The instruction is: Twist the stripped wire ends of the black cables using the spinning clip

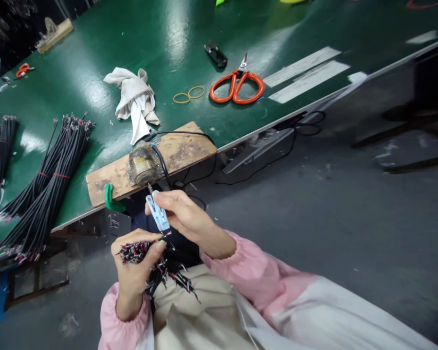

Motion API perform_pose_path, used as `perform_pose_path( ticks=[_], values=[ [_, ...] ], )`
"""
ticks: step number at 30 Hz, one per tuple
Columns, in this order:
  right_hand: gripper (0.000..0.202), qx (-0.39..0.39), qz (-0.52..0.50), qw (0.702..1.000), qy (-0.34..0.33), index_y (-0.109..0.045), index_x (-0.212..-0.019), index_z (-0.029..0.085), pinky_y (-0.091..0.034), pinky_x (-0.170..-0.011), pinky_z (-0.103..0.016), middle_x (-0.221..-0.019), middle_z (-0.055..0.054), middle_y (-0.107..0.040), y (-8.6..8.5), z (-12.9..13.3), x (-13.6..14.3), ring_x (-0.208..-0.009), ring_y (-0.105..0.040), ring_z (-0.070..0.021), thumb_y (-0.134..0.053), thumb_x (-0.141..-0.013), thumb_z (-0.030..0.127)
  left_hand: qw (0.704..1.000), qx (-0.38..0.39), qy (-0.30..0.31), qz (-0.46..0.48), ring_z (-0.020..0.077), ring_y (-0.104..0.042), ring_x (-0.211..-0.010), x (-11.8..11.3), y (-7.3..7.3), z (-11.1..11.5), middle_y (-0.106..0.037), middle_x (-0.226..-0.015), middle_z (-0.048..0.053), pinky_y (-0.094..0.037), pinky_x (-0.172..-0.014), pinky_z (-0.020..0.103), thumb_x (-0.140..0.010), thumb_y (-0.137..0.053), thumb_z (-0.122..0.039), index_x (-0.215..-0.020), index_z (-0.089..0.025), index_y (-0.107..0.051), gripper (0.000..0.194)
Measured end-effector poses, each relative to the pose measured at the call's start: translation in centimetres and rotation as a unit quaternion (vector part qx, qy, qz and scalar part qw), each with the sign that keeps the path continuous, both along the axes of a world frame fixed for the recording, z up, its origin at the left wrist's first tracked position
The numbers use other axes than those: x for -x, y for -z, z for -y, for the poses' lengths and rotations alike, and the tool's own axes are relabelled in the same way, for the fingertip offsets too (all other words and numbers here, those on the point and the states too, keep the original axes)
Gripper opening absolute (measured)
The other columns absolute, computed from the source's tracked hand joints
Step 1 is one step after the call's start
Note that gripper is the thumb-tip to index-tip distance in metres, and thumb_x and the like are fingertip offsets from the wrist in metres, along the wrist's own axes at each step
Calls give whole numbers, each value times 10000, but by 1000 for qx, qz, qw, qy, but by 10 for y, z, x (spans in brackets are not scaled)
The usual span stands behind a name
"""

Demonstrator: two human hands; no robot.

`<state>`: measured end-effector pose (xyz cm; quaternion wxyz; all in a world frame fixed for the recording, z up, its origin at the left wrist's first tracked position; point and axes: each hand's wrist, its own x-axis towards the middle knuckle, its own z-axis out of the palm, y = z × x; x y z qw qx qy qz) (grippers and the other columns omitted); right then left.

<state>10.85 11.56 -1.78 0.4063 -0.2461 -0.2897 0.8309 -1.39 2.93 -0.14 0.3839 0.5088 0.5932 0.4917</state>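
Note:
My left hand [136, 262] is closed around a bundle of black cables [135, 252] whose stripped ends show red, white and black wires. Between its thumb and forefinger one cable end sticks out to the right. A light blue clothespin [157, 212] is pinched in my right hand [184, 214], its lower tip close to that cable end. The clothespin's upper end meets the thin shaft of a small motor [143, 164], which is fixed on a wooden board [182, 148]. Whether the clothespin's jaws touch the wires I cannot tell.
A green clamp [113, 198] grips the board at the table [95, 29] edge. Bundled black cables [54, 180] lie at the left. A white cloth [133, 97], rubber bands [189, 95], orange-handled scissors [237, 86] and a black nipper [216, 56] lie beyond the board.

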Motion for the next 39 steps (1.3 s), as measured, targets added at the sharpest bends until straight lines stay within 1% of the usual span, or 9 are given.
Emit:
perform_pose_path(
  ticks=[10, 13, 17, 21, 24, 27, 32, 35, 39],
  values=[
    [623, 71, -64, 995, -35, -661, -563, 145, -369, -517, -230, -537, -7, -574, 19, 10, 2, -537, -492, -100, -682, -733, 744, 999, 27, 2, 22, 96, -520, -443, -4, 2, 0, -669, -541, -24, -420, -471, 217, -807, -789, -261, -678, -215, -792, 138],
    [633, 80, -47, 996, 3, -668, -562, 153, -354, -516, -239, -523, 3, -562, 26, 14, -5, -518, -445, -97, -708, -673, 774, 1000, 24, 3, 16, 99, -528, -440, -5, 0, 2, -679, -548, -17, -427, -469, 219, -810, -785, -267, -665, -211, -789, 155],
    [575, -39, 22, 996, 71, -668, -554, 166, -351, -516, -252, -531, 14, -554, 24, 29, -21, -512, -423, -99, -744, -693, 719, 1000, 11, 26, -5, 116, -559, -424, -7, -6, 2, -681, -518, -3, -450, -453, 226, -799, -781, -251, -673, -208, -804, 135],
    [291, -217, 116, 964, 100, -756, -726, 179, -407, -535, -270, -647, -26, -648, 14, 44, -39, -587, -527, -135, -764, -818, 456, 999, 6, 44, -16, 149, -649, -511, -10, -8, 2, -735, -589, 17, -516, -509, 240, -764, -802, -240, -670, -223, -805, 95],
    [179, -320, 135, 924, 160, -775, -782, 207, -477, -621, -311, -689, -38, -702, 11, 48, -45, -645, -589, -156, -680, -905, 295, 1000, 12, 7, -17, 177, -682, -573, -10, -1, 3, -754, -641, 33, -551, -556, 271, -711, -834, -304, -662, -213, -784, 115],
    [212, -374, 83, 913, 140, -766, -780, 209, -520, -707, -338, -708, -44, -734, 11, 51, -46, -683, -637, -161, -654, -937, 297, 998, 35, -39, 21, 167, -634, -508, -8, 10, 7, -691, -553, 19, -533, -520, 275, -671, -822, -384, -582, -192, -692, 249],
    [425, -284, -2, 959, -13, -721, -709, 166, -510, -543, -263, -627, -51, -704, 15, 60, -42, -544, -616, -128, -560, -986, 445, 990, 112, -80, 44, 121, -556, -442, -5, 17, 20, -599, -488, -37, -483, -470, 240, -659, -802, -281, -545, -200, -565, 275],
    [349, -215, 92, 971, 57, -706, -727, 158, -462, -472, -229, -628, -30, -679, 18, 59, -38, -495, -565, -105, -646, -930, 437, 990, 122, -68, 36, 120, -560, -438, -3, 17, 26, -611, -512, -32, -473, -452, 241, -625, -832, -281, -535, -191, -575, 287],
    [183, -286, 195, 927, 147, -736, -770, 161, -518, -604, -271, -751, -73, -735, 20, 55, -35, -672, -645, -155, -689, -891, 291, 989, 125, -46, 61, 113, -562, -426, -3, 17, 28, -627, -523, -24, -482, -463, 242, -678, -830, -315, -562, -176, -650, 255]
  ],
)
